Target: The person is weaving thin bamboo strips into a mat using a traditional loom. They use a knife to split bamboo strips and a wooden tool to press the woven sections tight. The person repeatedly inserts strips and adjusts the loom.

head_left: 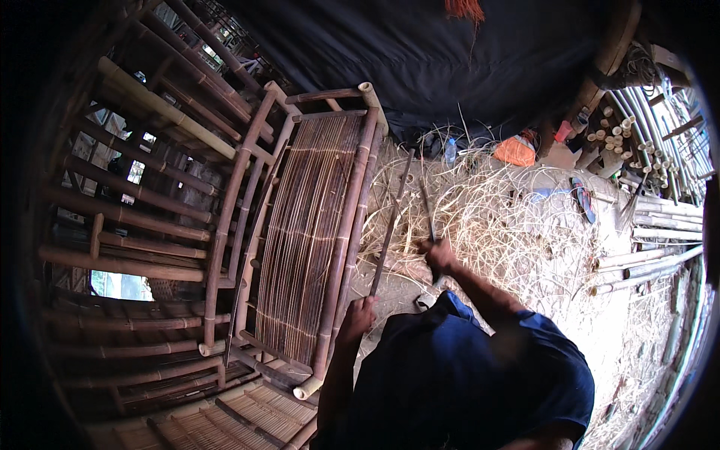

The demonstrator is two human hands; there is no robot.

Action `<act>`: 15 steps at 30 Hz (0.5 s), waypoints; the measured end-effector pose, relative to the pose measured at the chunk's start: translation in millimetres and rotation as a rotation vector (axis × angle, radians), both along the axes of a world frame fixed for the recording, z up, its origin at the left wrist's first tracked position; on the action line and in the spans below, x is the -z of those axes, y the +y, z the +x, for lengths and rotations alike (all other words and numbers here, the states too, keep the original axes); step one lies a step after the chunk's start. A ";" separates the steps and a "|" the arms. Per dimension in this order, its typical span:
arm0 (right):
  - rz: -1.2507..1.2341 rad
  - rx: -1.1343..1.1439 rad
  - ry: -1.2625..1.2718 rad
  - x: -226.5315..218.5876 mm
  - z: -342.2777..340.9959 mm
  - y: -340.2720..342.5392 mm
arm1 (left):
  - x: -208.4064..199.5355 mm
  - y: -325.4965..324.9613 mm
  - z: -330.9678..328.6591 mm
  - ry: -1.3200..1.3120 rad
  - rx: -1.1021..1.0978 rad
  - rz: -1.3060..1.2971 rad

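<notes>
My left hand [360,315] is closed round the lower end of a long, thin brown bamboo stick [391,229], which slants up and away from me. To its right, my right hand [441,256] grips a long, narrow, dark-bladed knife [427,207] that points away; its handle is mostly hidden in my fist. The stick and the blade are apart. Left of the stick stands a brown bamboo bench [309,232] with a slatted surface, its near rail close to my left hand.
Pale bamboo shavings [495,217] cover the ground ahead and right. Bamboo frames [135,259] crowd the left. A black sheet [450,75] hangs behind. Bamboo poles [652,262] lie at right. A plastic bottle [450,152], an orange bag [515,151] and a sandal [583,200] lie farther off.
</notes>
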State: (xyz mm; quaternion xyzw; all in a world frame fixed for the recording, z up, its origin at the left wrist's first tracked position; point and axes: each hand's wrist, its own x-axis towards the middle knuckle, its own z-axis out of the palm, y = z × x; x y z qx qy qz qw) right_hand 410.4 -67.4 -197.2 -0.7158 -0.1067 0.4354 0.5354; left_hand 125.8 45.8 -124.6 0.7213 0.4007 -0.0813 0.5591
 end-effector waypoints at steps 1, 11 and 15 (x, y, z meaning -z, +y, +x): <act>-0.069 -0.037 0.110 -22.8 -32.4 -5.8 | 5.6 2.4 11.9 0.017 -0.012 -0.055; 0.250 0.131 0.159 -8.2 36.4 37.2 | -63.0 16.7 -68.0 0.222 0.164 0.420; 0.264 0.336 0.101 -39.9 126.2 61.8 | -101.9 -20.5 -147.7 0.269 -0.012 -0.136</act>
